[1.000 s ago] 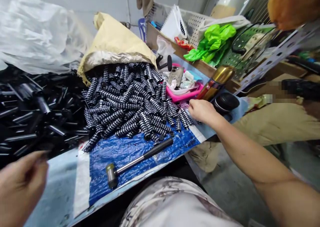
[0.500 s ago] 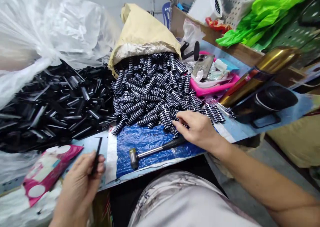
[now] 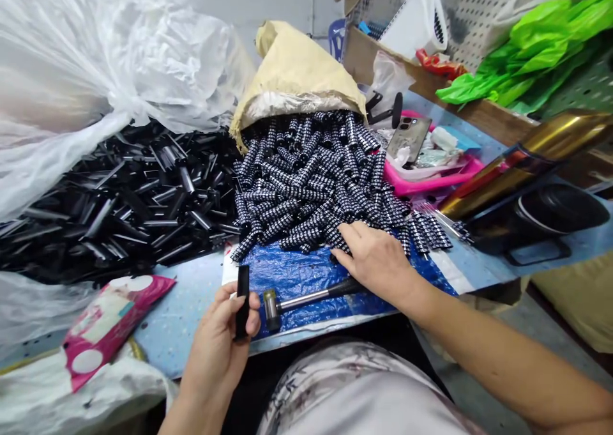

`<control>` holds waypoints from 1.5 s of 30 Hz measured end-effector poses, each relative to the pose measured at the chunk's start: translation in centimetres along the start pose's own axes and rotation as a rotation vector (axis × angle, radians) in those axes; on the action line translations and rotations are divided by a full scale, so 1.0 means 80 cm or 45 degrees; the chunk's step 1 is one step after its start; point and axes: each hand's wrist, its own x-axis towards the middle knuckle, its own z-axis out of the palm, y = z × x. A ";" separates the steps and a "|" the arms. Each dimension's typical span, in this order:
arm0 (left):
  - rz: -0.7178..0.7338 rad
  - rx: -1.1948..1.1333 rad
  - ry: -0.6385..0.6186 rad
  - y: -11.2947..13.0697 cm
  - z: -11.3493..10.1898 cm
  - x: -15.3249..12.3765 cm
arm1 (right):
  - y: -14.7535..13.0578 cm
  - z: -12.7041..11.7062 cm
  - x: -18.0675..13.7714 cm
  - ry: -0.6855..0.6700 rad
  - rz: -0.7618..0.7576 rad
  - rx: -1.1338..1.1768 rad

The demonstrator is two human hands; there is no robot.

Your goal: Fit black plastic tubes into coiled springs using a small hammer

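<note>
My left hand [image 3: 223, 333] pinches a flat black plastic strip [image 3: 243, 301] between thumb and fingers, held upright near the table's front edge. At the front of a heap of black-and-white patterned tubes [image 3: 292, 198], my right hand [image 3: 376, 256] has its thumb and fingers closed on one tube, mostly hidden by the hand. Below them lies a small mallet [image 3: 306, 299], its head towards my left hand and its black handle passing beneath my right hand. Left of the tubes is a large heap of similar black plastic pieces [image 3: 143, 198].
A beige sack [image 3: 301, 64] opens over the tubes. Right of it stand a pink tray [image 3: 431, 183] with a phone, a gold flask [image 3: 541, 154] and a black mug [image 3: 536, 221]. A pink packet [image 3: 115, 326] lies left, below a clear plastic bag [image 3: 158, 45]. Blue sheeting [image 3: 297, 272] covers the table's middle.
My left hand has moved right with the black strip, turning its broad face towards me. My right hand stays by the tubes, its fingers lower over them. The view has shifted left.
</note>
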 end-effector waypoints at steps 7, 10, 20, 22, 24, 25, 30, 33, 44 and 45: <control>-0.009 -0.018 -0.016 -0.003 0.007 -0.003 | 0.024 0.011 -0.001 0.027 0.036 0.141; 0.005 -0.022 -0.004 -0.006 -0.003 -0.006 | 0.051 0.021 -0.010 0.263 0.064 0.439; 0.331 0.216 -0.237 -0.008 0.057 -0.010 | -0.005 0.013 -0.050 -0.067 0.179 1.697; 0.313 0.275 -0.288 -0.012 0.062 -0.005 | -0.021 0.009 -0.045 -0.043 0.162 1.771; 0.206 0.385 -0.363 -0.019 0.057 -0.006 | -0.033 0.006 -0.036 -0.022 0.254 1.956; 0.143 0.439 -0.411 -0.023 0.053 -0.008 | -0.038 0.006 -0.032 -0.029 0.328 2.080; 0.078 0.437 -0.451 -0.047 0.032 -0.025 | -0.062 0.009 -0.023 -0.346 0.809 2.731; 0.164 0.339 -0.285 -0.053 0.028 -0.028 | -0.072 0.009 -0.026 -0.534 0.980 2.907; 0.530 0.415 -0.162 -0.051 0.063 -0.020 | -0.104 -0.001 -0.023 -0.155 1.042 2.933; 0.549 0.407 -0.180 -0.052 0.064 -0.018 | -0.109 -0.002 -0.021 -0.103 1.029 2.926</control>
